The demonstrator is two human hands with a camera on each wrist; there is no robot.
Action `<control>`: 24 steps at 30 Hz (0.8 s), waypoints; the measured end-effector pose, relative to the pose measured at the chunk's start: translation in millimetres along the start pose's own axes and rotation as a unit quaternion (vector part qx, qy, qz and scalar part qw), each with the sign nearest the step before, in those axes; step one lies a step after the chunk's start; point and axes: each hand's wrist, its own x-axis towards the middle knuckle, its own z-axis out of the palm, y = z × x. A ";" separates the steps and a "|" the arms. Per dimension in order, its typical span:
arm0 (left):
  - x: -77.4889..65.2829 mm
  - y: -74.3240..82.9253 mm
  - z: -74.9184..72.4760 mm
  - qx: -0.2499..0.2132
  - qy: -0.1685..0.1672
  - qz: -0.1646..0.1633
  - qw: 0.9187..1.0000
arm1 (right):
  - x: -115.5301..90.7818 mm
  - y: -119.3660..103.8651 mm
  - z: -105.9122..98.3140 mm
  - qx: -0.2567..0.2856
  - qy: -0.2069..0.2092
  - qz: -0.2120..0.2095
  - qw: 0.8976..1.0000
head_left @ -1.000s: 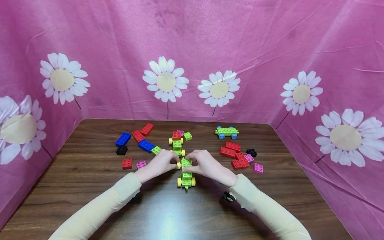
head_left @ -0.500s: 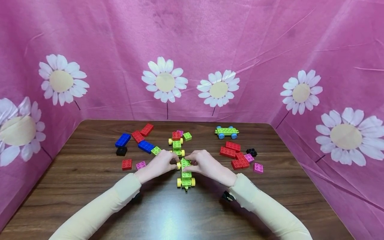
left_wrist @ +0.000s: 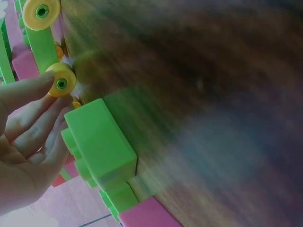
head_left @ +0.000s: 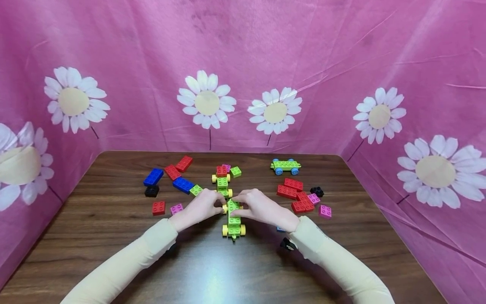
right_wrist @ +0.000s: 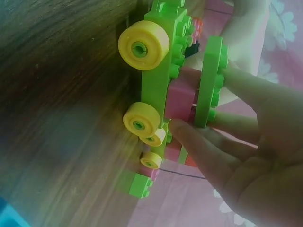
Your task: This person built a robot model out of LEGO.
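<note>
Two lime-green toy cars on yellow wheels stand end to end. The near toy car [head_left: 233,219] carries a pink brick [right_wrist: 182,99] topped by a flat green brick [right_wrist: 209,82]. My right hand [head_left: 260,207] grips that car's stacked part, thumb beside the pink brick and fingers on the far side. My left hand [head_left: 199,207] pinches the car low at its far end, thumb against a yellow wheel [left_wrist: 61,80]. Beyond stands the far toy car [head_left: 222,183], partly hidden behind the fingers. Close to the left hand lies a lime-green brick [left_wrist: 102,146].
Left of the hands lie blue bricks [head_left: 183,185], red bricks [head_left: 158,207], a black piece [head_left: 152,191] and a pink brick [head_left: 176,209]. On the right are several red bricks [head_left: 293,184], pink bricks [head_left: 325,211] and a blue-wheeled green car [head_left: 285,166].
Both hands stay at the near car with barely any movement. The whole view shifts slightly, and a bit of blue now shows beside the right sleeve.
</note>
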 end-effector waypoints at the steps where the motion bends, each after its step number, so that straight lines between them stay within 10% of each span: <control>1: -0.1 -0.1 -0.1 0.002 0.001 0.003 1.000 | 0.2 1.1 -0.1 0.003 -0.001 0.000 1.000; 24: -1.0 0.1 -0.3 0.002 0.006 0.008 1.000 | 1.9 13.5 -2.4 0.064 -0.016 -0.022 0.998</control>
